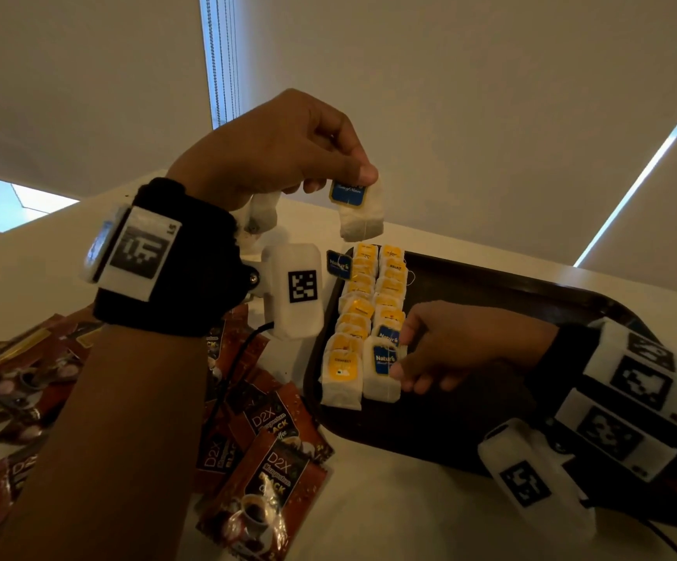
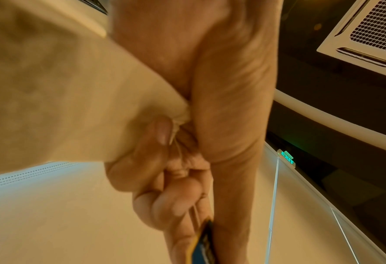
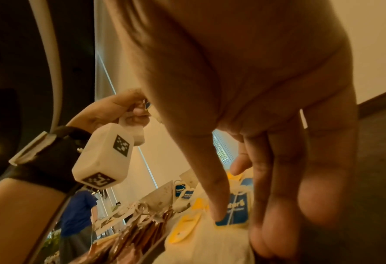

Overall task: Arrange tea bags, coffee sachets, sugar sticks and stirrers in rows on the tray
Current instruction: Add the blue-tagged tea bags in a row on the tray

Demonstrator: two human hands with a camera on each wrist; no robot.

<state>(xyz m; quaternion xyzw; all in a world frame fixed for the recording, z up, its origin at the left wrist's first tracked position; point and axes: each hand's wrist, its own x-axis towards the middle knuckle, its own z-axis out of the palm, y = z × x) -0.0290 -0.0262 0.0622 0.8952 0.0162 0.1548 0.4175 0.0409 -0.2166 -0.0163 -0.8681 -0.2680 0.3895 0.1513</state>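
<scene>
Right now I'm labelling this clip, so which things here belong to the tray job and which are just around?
Job:
tray
tea bags in rows
tea bag in left hand
coffee sachets
left hand
right hand

Around:
table
window blinds
wrist cameras

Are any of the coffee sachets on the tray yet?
No: in the head view the coffee sachets lie on the table left of the tray, which holds only tea bags.
</scene>
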